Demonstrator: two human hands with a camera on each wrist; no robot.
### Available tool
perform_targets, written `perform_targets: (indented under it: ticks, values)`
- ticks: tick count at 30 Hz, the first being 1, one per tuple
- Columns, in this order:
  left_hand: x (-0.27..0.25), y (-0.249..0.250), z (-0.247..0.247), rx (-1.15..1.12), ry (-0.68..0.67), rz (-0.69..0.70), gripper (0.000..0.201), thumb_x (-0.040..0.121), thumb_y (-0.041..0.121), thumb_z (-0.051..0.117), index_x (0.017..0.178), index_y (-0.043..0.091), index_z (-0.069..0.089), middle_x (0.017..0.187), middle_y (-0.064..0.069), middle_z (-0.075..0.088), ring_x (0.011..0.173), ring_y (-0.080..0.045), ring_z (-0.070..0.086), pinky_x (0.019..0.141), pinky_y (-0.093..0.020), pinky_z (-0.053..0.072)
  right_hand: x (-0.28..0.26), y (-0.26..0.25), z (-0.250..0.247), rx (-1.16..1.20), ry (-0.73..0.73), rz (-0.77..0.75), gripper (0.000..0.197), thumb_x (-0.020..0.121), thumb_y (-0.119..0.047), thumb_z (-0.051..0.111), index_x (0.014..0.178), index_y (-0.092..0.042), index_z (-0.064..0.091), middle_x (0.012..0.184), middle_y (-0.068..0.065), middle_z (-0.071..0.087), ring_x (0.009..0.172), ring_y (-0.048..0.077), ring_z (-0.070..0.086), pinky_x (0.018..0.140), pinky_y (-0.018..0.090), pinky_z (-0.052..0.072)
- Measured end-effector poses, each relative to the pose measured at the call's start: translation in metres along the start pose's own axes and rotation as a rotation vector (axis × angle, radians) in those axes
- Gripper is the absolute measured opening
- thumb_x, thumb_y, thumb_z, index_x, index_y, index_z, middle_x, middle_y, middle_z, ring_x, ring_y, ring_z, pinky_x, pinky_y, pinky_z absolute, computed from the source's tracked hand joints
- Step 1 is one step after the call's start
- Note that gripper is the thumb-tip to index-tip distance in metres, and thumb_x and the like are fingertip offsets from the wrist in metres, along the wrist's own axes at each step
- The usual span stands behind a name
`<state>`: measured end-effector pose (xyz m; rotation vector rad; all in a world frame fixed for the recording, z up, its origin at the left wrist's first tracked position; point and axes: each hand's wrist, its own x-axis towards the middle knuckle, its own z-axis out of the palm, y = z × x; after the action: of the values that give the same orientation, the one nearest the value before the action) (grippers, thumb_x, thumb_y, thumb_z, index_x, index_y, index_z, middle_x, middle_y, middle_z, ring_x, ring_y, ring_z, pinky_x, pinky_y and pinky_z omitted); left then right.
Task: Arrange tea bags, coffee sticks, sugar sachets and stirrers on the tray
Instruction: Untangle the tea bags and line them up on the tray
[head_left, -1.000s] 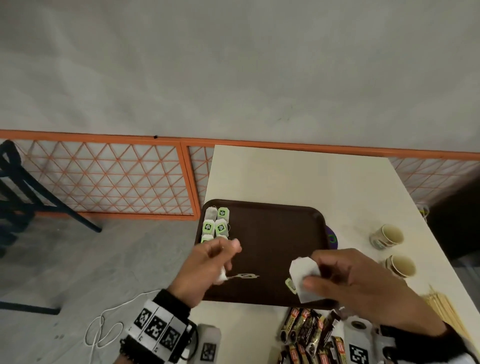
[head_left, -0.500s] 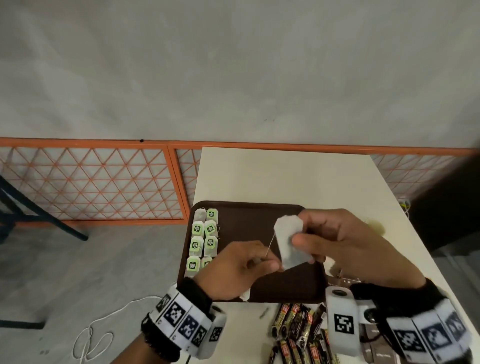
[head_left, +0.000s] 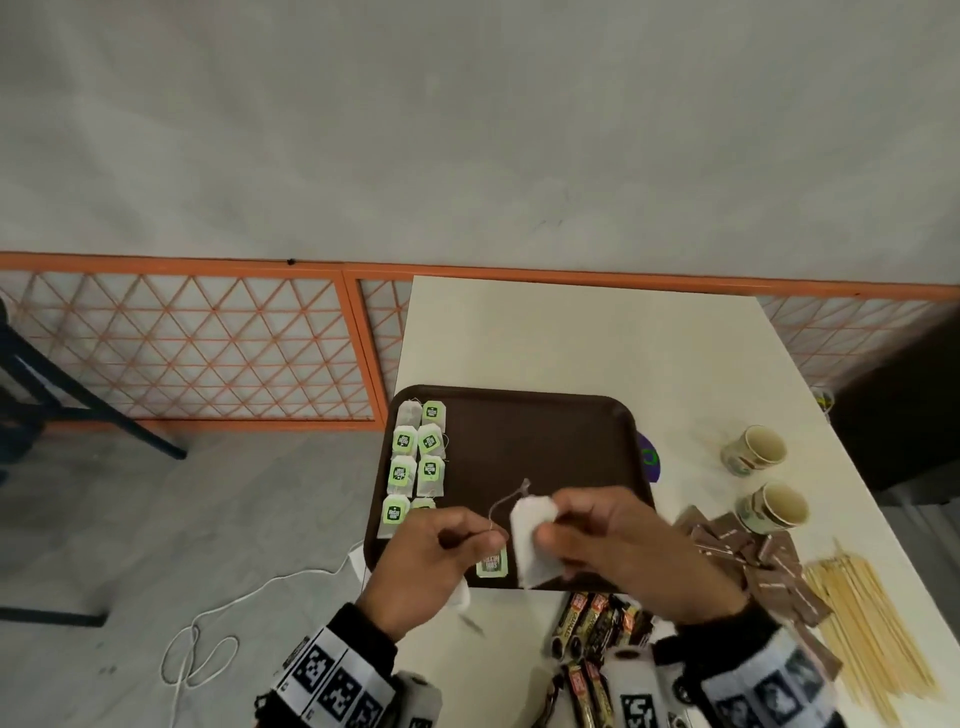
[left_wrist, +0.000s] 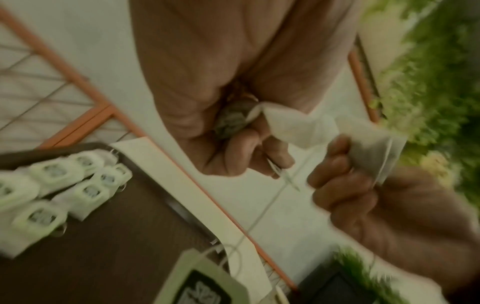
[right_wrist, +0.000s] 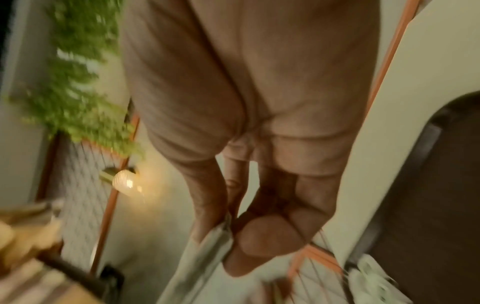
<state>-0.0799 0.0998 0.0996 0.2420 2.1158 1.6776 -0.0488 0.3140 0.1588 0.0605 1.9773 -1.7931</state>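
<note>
Soft, even light fills the head view, with faint shadows and no glare. Straight lines bow toward the edges from 9 to 3 o'clock. Both wrist views are dim, warm-tinted and smeared by motion blur. A glowing lamp (right_wrist: 124, 182) flares at 9 o'clock in the right wrist view.

The head view looks forward and down from above the counter (head_left: 571, 338), taking in the whole brown tray (head_left: 545, 441) and both hands. The left wrist view sits close under the left hand (left_wrist: 221, 82), facing its fingers (left_wrist: 241, 148) and the tray's far corner. The right wrist view, blurred, looks along the right hand (right_wrist: 246, 92); all three share the tray
</note>
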Motion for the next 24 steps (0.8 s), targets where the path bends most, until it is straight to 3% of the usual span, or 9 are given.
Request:
perform_targets:
  ticks: [4,8,11,13,17,20,22,24]
  values:
    - [-0.012,-0.011,-0.002,-0.211,0.099,-0.17,0.01,0.089,0.015,0.07,0.089,0.016,0.08,0.079,0.004,0.075,0.07,-0.005,0.063,0.067,-0.022,0.047,0.023,0.034,0.037,-0.054,0.085,0.044,0.013,0.085,-0.014,0.075,0.096,-0.011,0.068,0.08,0.004,0.07,0.068,0.013,0.059,0.064,0.029,0.051]
    - [-0.019,-0.023,-0.007,-0.23,0.121,-0.226,0.013,0.091,0.018,0.067,0.093,0.018,0.079,0.088,0.002,0.077,0.083,-0.012,0.069,0.077,-0.026,0.055,0.035,0.047,0.053,-0.091,0.138,0.093,0.017,0.083,-0.018,0.077,0.097,-0.015,0.068,0.083,0.003,0.073,0.066,0.009,0.061,0.063,0.024,0.052]
    - [-0.023,-0.028,-0.01,-0.297,0.21,-0.303,0.016,0.094,0.02,0.063,0.09,0.011,0.075,0.061,0.007,0.066,0.053,-0.012,0.054,0.049,-0.022,0.045,0.039,0.052,0.064,-0.103,0.165,0.133,0.009,0.087,-0.018,0.073,0.096,-0.017,0.072,0.085,0.005,0.075,0.067,0.007,0.063,0.062,0.022,0.053]
    - [-0.026,-0.031,-0.011,-0.327,0.215,-0.361,0.022,0.094,0.025,0.063,0.088,0.006,0.073,0.049,0.012,0.055,0.043,-0.007,0.044,0.044,-0.023,0.039,0.041,0.057,0.07,-0.095,0.191,0.184,0.006,0.088,-0.02,0.071,0.093,-0.017,0.074,0.084,0.004,0.076,0.068,0.007,0.065,0.063,0.022,0.053]
    - [-0.027,-0.042,-0.016,-0.284,0.275,-0.391,0.021,0.088,0.031,0.069,0.084,0.011,0.075,0.055,0.011,0.062,0.049,-0.003,0.051,0.055,-0.022,0.041,0.049,0.062,0.079,-0.106,0.198,0.243,0.007,0.088,-0.021,0.071,0.09,-0.014,0.073,0.084,0.009,0.075,0.068,0.01,0.066,0.064,0.025,0.055]
    - [-0.03,-0.053,-0.022,-0.006,0.44,-0.329,0.009,0.083,0.031,0.075,0.083,0.023,0.072,0.076,0.013,0.071,0.076,-0.002,0.065,0.069,-0.016,0.045,0.062,0.072,0.083,-0.181,0.303,0.278,0.008,0.088,-0.02,0.07,0.087,-0.013,0.07,0.083,0.012,0.072,0.064,0.013,0.063,0.062,0.031,0.058]
    - [-0.033,-0.058,-0.024,0.114,0.393,-0.297,0.006,0.083,0.032,0.075,0.086,0.029,0.07,0.082,0.018,0.071,0.08,0.001,0.065,0.073,-0.015,0.045,0.072,0.08,0.09,-0.274,0.376,0.287,0.009,0.087,-0.022,0.07,0.083,-0.014,0.068,0.079,0.008,0.071,0.064,0.016,0.064,0.064,0.038,0.059]
    - [-0.033,-0.063,-0.024,0.128,0.28,-0.311,0.008,0.085,0.037,0.072,0.092,0.036,0.071,0.088,0.023,0.071,0.081,0.002,0.066,0.076,-0.017,0.05,0.079,0.083,0.099,-0.378,0.412,0.268,0.01,0.086,-0.026,0.07,0.08,-0.019,0.066,0.075,0.001,0.07,0.069,0.017,0.067,0.065,0.036,0.058]
